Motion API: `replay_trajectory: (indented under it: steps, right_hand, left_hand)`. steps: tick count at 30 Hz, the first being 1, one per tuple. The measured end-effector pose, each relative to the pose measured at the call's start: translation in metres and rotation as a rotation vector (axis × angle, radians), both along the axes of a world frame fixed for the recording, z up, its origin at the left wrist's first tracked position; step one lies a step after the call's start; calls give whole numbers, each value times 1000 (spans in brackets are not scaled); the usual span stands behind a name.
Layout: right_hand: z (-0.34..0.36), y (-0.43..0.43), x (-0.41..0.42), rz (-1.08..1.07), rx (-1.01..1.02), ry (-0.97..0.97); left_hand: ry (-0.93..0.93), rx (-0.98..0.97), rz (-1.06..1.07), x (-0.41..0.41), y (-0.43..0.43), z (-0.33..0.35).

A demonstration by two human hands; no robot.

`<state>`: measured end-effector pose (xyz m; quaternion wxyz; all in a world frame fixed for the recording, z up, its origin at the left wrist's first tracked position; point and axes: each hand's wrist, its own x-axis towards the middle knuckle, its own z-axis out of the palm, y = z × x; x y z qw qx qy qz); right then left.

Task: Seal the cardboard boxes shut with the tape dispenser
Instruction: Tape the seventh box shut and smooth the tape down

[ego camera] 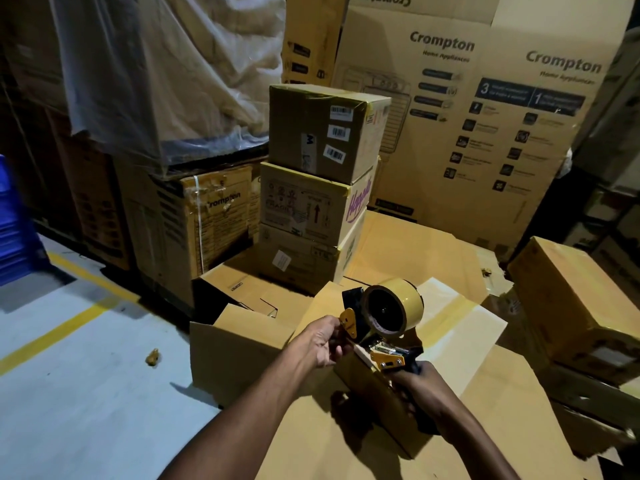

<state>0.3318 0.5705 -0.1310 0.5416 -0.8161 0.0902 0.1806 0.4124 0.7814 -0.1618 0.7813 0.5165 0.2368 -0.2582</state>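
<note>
The dispenser [384, 323] is held in the air over a small box [381, 393]. The right hand [420, 393] has its fingers clenched on the handle, and the left hand [323, 344] pinches the front part, probably to find the tape end. An open box [239, 344] below is not sealed yet. Three stacked boxes [311, 188] behind look closed, so some work seems done.
</note>
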Motion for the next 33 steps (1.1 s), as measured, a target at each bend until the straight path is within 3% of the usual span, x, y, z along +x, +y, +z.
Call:
replay_trajectory:
  steps: [5, 14, 26, 33]
  right_hand:
    - [2, -2, 1, 24, -3, -18]
    - [-1, -5, -4, -16, 22, -16]
    - [2, -27, -29, -79, -24, 6]
    - [-4, -32, -41, -68, -126, -18]
  left_hand:
    - [-84, 129, -23, 7, -1, 0]
    - [-362, 561, -68, 20, -4, 1]
    - [-487, 718, -43, 33, 5, -22]
    - [-512, 792, -137, 33, 0, -30]
